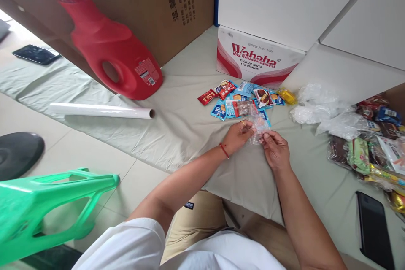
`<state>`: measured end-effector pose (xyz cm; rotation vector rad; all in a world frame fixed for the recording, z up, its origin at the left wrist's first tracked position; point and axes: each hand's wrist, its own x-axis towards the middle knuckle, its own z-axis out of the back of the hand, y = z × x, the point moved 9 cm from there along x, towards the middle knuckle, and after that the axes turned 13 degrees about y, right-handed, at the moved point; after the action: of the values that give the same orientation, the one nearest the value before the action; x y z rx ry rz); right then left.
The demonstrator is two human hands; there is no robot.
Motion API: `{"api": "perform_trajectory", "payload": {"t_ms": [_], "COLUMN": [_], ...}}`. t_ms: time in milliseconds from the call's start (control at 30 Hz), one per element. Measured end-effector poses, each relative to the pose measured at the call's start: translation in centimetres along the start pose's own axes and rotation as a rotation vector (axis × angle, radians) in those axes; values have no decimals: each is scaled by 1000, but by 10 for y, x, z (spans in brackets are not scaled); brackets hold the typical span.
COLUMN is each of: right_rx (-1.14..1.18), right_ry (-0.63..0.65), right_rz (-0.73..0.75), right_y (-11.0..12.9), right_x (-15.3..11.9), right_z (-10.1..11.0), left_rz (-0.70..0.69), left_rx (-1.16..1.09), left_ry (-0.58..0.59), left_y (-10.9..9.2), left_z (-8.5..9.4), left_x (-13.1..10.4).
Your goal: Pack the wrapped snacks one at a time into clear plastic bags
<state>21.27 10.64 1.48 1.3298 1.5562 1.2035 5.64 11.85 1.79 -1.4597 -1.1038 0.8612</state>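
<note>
Between both hands is a crumpled clear plastic bag (257,135), pinched at either side. My left hand (238,136), with a red string at the wrist, has its fingers closed on the bag's left edge. The thumb and fingers of my right hand (274,147) are pressed together on its right edge. Just beyond the hands lies a loose pile of small snack packets: a blue packet (244,88), a red packet (225,88) and a gold packet (287,96) among them. Part of the pile shows through the clear bag.
Behind the packets stands a Wahaha carton (257,57). To the left are a red jug (117,50) and a white roll (104,110). Clear bags (319,105), wrapped snacks (359,154) and a black phone (375,230) lie right. A green stool (57,206) stands lower left.
</note>
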Motion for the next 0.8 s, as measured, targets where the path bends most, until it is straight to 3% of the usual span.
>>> {"api": "perform_trajectory", "payload": {"t_ms": [167,400,633,700,800], "right_rx": [73,190,285,323,323], "right_ry": [-56,-59,-51,-68,-112], "right_rz": [-35,-37,22,60,118], "right_y": [3,8,16,22,36], "right_x": [2,4,8,10,11], "right_z": [8,19,36,46,64], "left_rz": [39,-30,-18,-9,-24], "left_rx": [-36,115,25,10,-53], "left_ry": [66,-85,-140,-198,-377], "left_y": [-4,-21,-19,-18,-16], "left_z": [-4,20,39,50,73], "left_x": [0,-2,2,3,0]}}
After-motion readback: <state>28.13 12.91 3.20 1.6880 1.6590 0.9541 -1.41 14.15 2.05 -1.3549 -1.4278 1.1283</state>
